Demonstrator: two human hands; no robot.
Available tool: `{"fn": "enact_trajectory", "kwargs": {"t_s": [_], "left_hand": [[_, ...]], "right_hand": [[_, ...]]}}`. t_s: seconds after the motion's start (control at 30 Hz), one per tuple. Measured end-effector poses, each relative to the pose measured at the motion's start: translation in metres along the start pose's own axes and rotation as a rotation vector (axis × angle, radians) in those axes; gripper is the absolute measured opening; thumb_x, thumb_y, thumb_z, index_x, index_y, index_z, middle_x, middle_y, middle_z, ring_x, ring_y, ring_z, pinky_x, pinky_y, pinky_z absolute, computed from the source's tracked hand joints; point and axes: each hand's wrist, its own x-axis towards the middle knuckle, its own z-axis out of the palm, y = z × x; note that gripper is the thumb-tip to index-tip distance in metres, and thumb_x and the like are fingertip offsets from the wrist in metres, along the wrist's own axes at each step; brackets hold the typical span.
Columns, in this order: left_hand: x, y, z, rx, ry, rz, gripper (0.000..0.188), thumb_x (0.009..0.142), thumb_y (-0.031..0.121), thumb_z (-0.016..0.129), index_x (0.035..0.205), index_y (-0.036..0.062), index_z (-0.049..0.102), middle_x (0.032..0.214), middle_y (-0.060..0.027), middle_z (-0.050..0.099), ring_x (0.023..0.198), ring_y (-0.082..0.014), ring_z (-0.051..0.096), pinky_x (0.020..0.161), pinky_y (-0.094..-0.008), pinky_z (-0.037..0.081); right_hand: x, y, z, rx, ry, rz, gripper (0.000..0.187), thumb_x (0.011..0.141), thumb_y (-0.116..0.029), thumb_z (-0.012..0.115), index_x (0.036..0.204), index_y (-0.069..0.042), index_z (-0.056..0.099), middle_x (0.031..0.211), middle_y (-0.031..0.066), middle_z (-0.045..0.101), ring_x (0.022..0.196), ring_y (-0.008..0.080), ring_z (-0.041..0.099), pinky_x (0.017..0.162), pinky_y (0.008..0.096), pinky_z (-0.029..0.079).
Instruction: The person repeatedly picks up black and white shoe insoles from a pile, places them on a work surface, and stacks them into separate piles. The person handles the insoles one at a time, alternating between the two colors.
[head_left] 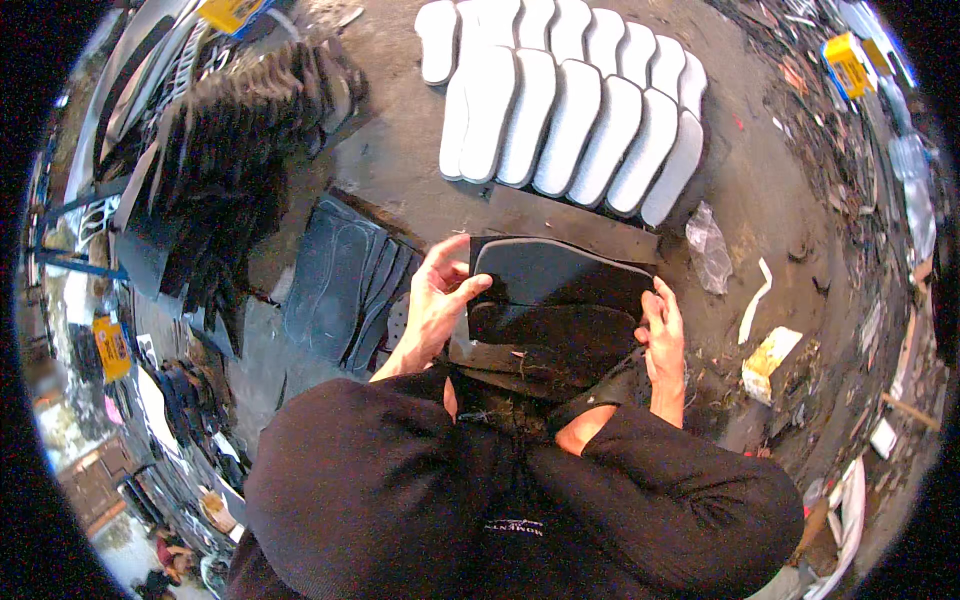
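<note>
In front of my body I hold a flat black sheet that bears a curved sole outline. My left hand grips its left edge, thumb on top. At the right edge, my right hand is closed with curled fingertips against the sheet's corner. A second sole-shaped curve shows on the dark material below it; whether this is the same sheet I cannot tell. Beyond the sheet lie several white insoles in two overlapping rows on the ground. Left of my left hand is a fanned stack of dark sheets with pale sole outlines.
At the far left rises a large pile of dark cut sheets. A clear plastic bag, a white strip and a torn yellow-white piece lie to the right. Scraps and a yellow box line the far right.
</note>
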Motion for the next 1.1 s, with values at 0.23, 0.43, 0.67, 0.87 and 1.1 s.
{"fn": "enact_trajectory", "kwargs": {"t_s": [0.23,0.43,0.67,0.87,1.1], "left_hand": [[-0.025,0.039,-0.021,-0.128,-0.020,-0.099,0.016,0.092,0.000,0.083,0.106,0.0028,0.076,0.099,-0.0016,0.078,0.088,-0.0093,0.069,0.082,-0.0281,0.056],[-0.051,0.118,-0.060,0.305,0.491,0.513,0.028,0.088,-0.007,0.082,0.112,0.0010,0.074,0.106,-0.0044,0.076,0.098,-0.0115,0.069,0.087,-0.0283,0.056],[-0.036,0.277,-0.222,1.057,1.184,1.404,0.026,0.089,-0.004,0.079,0.113,0.0061,0.080,0.120,-0.0115,0.078,0.115,-0.0238,0.072,0.102,-0.0356,0.055],[0.021,0.305,-0.334,1.282,1.116,0.997,0.016,0.088,0.001,0.075,0.101,0.0073,0.081,0.111,-0.0093,0.077,0.113,-0.0293,0.069,0.100,-0.0403,0.054],[0.033,0.123,-0.292,1.133,0.888,0.936,0.017,0.086,0.008,0.076,0.102,0.0061,0.081,0.104,-0.0130,0.079,0.105,-0.0327,0.074,0.098,-0.0420,0.057]], "right_hand": [[-0.002,-0.032,0.013,-0.370,0.022,-0.300,0.039,0.105,-0.023,0.075,0.129,0.007,0.071,0.118,0.0074,0.075,0.109,0.0149,0.065,0.097,0.0302,0.052],[-0.004,-0.047,0.039,-0.330,-0.057,-0.373,0.043,0.106,-0.026,0.072,0.144,-0.008,0.064,0.121,0.0039,0.068,0.097,0.0123,0.064,0.092,0.0285,0.052],[-0.013,-0.021,0.014,-0.326,-0.032,-0.220,0.031,0.110,-0.026,0.062,0.134,-0.007,0.069,0.110,0.0013,0.069,0.084,0.0071,0.059,0.066,0.0228,0.047],[-0.016,0.001,0.019,-0.246,-0.162,-0.133,0.029,0.111,-0.027,0.062,0.131,-0.008,0.069,0.110,0.0024,0.070,0.083,0.0090,0.063,0.067,0.0237,0.049],[-0.018,0.007,-0.003,-0.191,-0.054,-0.080,0.028,0.111,-0.027,0.061,0.130,-0.009,0.068,0.111,0.0021,0.070,0.082,0.0079,0.062,0.066,0.0227,0.048]]}}
